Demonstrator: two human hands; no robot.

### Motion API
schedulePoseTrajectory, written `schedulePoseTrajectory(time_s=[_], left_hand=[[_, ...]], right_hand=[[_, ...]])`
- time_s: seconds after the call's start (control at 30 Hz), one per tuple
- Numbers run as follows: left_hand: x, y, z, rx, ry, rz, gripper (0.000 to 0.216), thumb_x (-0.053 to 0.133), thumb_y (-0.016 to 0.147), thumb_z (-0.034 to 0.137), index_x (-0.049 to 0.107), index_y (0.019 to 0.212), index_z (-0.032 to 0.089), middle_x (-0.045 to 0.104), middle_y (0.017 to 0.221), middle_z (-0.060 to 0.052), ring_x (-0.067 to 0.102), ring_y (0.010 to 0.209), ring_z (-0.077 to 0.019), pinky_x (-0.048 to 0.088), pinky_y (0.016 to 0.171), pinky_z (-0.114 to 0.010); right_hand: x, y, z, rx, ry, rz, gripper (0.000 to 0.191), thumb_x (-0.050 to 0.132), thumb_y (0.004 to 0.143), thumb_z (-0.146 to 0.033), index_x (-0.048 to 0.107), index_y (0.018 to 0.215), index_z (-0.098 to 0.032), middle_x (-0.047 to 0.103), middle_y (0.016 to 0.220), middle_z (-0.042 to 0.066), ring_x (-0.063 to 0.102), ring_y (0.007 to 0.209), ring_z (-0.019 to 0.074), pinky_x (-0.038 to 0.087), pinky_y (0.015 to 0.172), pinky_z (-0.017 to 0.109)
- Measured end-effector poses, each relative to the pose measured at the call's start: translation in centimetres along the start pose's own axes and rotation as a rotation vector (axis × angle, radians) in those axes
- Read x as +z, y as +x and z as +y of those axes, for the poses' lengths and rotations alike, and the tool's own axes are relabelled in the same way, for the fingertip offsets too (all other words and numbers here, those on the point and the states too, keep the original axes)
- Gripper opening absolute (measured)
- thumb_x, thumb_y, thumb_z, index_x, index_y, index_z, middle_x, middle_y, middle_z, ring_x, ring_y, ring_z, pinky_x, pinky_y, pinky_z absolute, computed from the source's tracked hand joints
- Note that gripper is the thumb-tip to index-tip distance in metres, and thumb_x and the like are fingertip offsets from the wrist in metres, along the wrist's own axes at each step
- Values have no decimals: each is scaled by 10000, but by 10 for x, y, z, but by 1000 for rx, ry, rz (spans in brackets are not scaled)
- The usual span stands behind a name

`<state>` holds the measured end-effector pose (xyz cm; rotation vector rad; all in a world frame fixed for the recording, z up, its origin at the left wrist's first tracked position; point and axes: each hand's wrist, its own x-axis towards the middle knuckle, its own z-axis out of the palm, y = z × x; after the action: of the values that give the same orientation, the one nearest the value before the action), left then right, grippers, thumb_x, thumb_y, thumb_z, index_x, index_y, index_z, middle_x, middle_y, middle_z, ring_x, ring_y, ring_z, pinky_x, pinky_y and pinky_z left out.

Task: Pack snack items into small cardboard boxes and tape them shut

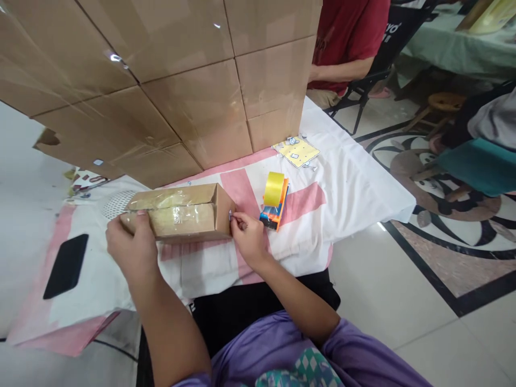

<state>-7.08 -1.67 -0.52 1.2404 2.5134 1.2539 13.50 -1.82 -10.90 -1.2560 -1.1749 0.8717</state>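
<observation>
A: Where do you have your left hand (135,244)?
B: You have it clamped on the near end of the small carton (181,215), thumb along the top edge. The box lies lengthwise between your two hands, clear tape shining over its top seam.
A: And your right hand (249,239)?
B: You hold it apart from the left, at the box's other end. Your thumb and forefinger come together at a small shiny bit (230,214) against that end face; whether you pinch it or only press it, I cannot tell.
A: What else lies about you on the bench (355,183)?
B: Just beyond your right hand, to its right, you have the tape dispenser (279,207) with its yellow roll. Farther off past it lies a yellow patterned sheet (298,152). Left of your left hand there is a dark flat slab (66,266), and just past that hand a white perforated object (116,204), partly hidden by the carton.
A: And in front of you?
B: Beyond both hands, a wall of large cartons (193,91) stands stacked. Past its right edge sits a person in a red shirt (355,32).
</observation>
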Motion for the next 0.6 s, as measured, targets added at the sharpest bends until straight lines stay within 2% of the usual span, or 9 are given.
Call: schedulePoseTrajectory(time_s=[0.27, 0.47, 0.6], left_hand=[[-1, -2, -1, -20, -6, 2, 344, 633, 876, 506, 496, 993, 213, 461, 918, -25, 521, 1057, -300, 403, 1062, -539], [-2, -2, -2, -8, -32, -9, 360, 636, 884, 521, 511, 1005, 206, 488, 961, -42, 517, 1060, -292, 400, 1051, -532], [1, -1, -7, -9, -62, -12, 388, 657, 874, 521, 572, 1052, 186, 564, 1041, -77, 539, 1060, -291, 408, 1065, -540]], right_hand=[[-2, -2, 1, -14, -38, -1, 223, 589, 937, -313, 785, 949, -208, 783, 841, 50, 698, 690, 185, 549, 691, 292], [-5, -6, -1, -65, 21, -30, 229, 604, 936, -260, 813, 1010, -201, 813, 977, 79, 738, 794, 204, 578, 760, 313], [-4, -9, -2, -3, 135, -20, 248, 620, 932, -274, 818, 1055, -190, 818, 1023, 83, 757, 842, 206, 596, 782, 313]])
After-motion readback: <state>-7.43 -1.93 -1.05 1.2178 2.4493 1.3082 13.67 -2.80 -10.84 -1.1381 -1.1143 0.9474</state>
